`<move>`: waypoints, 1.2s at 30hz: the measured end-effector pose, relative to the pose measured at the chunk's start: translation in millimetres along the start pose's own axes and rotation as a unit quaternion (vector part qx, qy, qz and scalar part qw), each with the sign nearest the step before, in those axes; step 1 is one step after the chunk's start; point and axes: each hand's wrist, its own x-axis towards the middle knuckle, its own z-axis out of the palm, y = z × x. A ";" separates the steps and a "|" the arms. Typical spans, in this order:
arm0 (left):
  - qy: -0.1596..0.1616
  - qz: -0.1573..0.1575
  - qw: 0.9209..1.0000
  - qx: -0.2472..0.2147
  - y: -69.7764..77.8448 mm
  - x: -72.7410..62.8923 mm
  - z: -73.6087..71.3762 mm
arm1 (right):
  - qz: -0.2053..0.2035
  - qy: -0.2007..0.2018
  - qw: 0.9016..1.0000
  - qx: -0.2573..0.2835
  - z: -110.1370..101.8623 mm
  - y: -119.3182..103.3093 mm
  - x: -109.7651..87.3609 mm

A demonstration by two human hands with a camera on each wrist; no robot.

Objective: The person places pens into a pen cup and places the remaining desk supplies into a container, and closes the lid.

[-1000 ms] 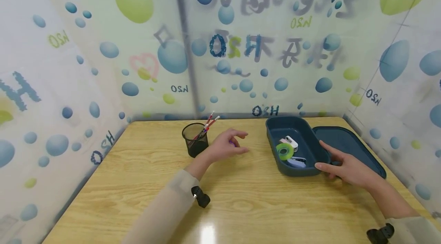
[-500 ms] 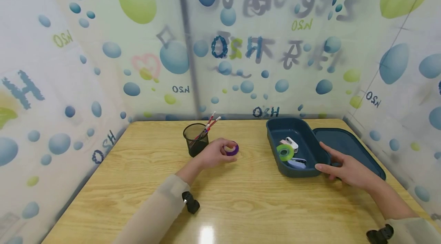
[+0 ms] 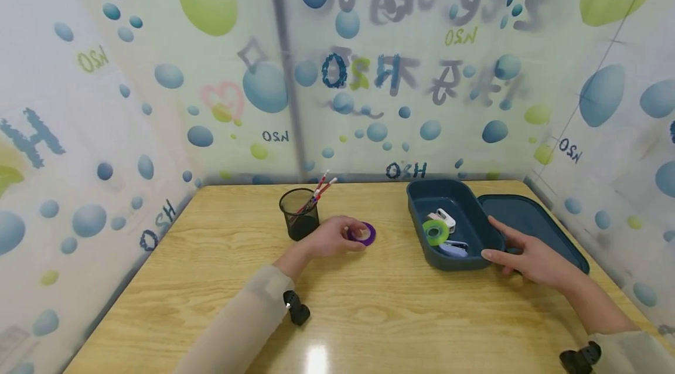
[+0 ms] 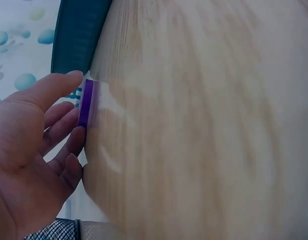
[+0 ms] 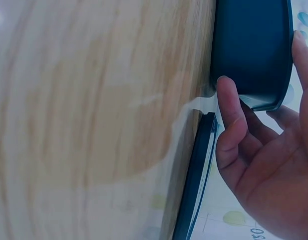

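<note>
A purple-edged roll of tape point(image 3: 371, 236) lies low at the tabletop, right of the pencil cup. My left hand point(image 3: 337, 236) pinches it, thumb at the near side and a fingertip over the ring; part of the roll is hidden by fingers. Seen edge-on in the left wrist view, the purple rim point(image 4: 86, 103) sits between thumb and fingers. My right hand point(image 3: 532, 257) holds the near right corner of a dark blue box point(image 3: 477, 201), thumb against its front wall. Inside lie a green tape roll point(image 3: 443, 232), a white stapler-like item point(image 3: 447, 218) and a pale blue stapler point(image 3: 453, 248).
A black mesh cup point(image 3: 302, 224) with several pencils point(image 3: 323, 186) stands left of my left hand. The dark blue lid point(image 3: 519, 218) lies right of the box, partly behind my right hand. Patterned curtains point(image 3: 369, 116) enclose the wooden table point(image 3: 221, 245).
My left hand, spread over the purple roll a second ago, has lowered onto it. Since the middle frame the roll has shifted right and lies flatter. The right hand stays at the box.
</note>
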 end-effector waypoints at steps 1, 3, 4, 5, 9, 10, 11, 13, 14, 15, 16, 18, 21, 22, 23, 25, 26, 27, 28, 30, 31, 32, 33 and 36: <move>-0.007 0.002 1.000 -0.007 1.0 -0.1 0.6 | -0.001 0.000 1.000 0.000 0.2 -0.1 0.0; -0.017 0.005 1.000 -0.021 2.9 -0.2 1.1 | -0.004 0.001 1.000 0.001 0.5 -0.4 0.0; -0.021 0.006 0.999 -0.026 3.7 -0.3 1.1 | -0.006 0.001 1.000 0.001 0.7 -0.6 0.0; -0.024 0.007 0.999 -0.031 4.2 -0.5 1.1 | -0.007 0.001 1.000 0.001 0.8 -0.8 -0.1; -0.018 0.006 0.999 -0.048 5.0 0.5 1.4 | -0.009 -0.001 1.000 0.002 0.7 -1.8 -0.6; -0.014 0.005 0.999 -0.050 5.0 1.2 1.8 | -0.008 -0.002 1.000 0.003 0.6 -1.9 -0.7; -0.010 0.003 0.999 -0.049 5.1 2.1 2.2 | -0.006 -0.002 1.000 0.004 0.4 -2.0 -0.8; -0.002 -0.002 0.999 -0.041 5.3 4.7 3.0 | -0.004 -0.003 1.000 0.005 -0.2 -1.7 -0.7; 0.001 -0.005 0.999 -0.032 5.2 6.7 3.5 | -0.007 -0.003 1.000 0.005 -0.4 -1.4 -0.9; 0.004 -0.008 1.000 -0.021 5.4 8.5 4.0 | -0.007 -0.003 1.000 0.004 -0.7 -1.2 -0.8; 0.005 -0.013 1.000 -0.010 5.3 10.3 4.6 | -0.007 -0.003 1.000 0.004 -0.8 -1.0 -0.7; 0.005 -0.021 1.000 0.012 4.9 14.3 5.9 | -0.007 -0.002 1.000 0.004 -0.8 -0.4 -0.4; 0.001 -0.033 0.999 0.039 4.0 19.1 7.9 | -0.008 -0.002 1.000 0.004 0.0 0.6 -0.4; -0.001 -0.035 0.998 0.046 3.4 20.7 8.4 | -0.007 -0.003 1.000 0.005 0.2 0.9 -0.6; -0.003 -0.036 0.998 0.051 3.3 21.8 8.8 | -0.008 -0.003 1.000 0.005 0.4 1.2 -0.7; -0.007 -0.038 0.998 0.054 3.3 23.4 9.2 | -0.010 -0.003 1.000 0.005 0.6 1.3 -1.1; -0.009 -0.039 0.998 0.054 3.5 23.8 9.1 | -0.008 -0.003 1.000 0.005 0.4 1.2 -1.0; -0.010 -0.040 0.998 0.053 3.6 24.1 8.9 | -0.006 -0.002 1.000 0.005 0.2 0.9 -1.0; -0.011 -0.041 0.998 0.051 4.1 24.3 8.7 | -0.005 -0.002 1.000 0.005 0.1 0.4 -1.0; -0.013 -0.043 0.998 0.046 4.8 24.4 8.3 | -0.003 -0.001 1.000 0.005 -0.2 -0.4 -0.9; -0.014 -0.043 0.998 0.045 4.9 24.4 8.2 | -0.005 -0.001 1.000 0.005 -0.2 -0.6 -1.0; -0.014 -0.044 0.998 0.043 5.0 24.5 8.0 | -0.005 -0.001 1.000 0.005 -0.2 -0.9 -1.2; -0.014 -0.044 0.998 0.042 5.2 24.6 8.0 | -0.006 -0.001 1.000 0.006 -0.3 -1.4 -1.5; -0.014 -0.046 0.998 0.040 5.2 24.6 8.2 | -0.009 -0.001 1.000 0.008 0.1 -2.4 -2.2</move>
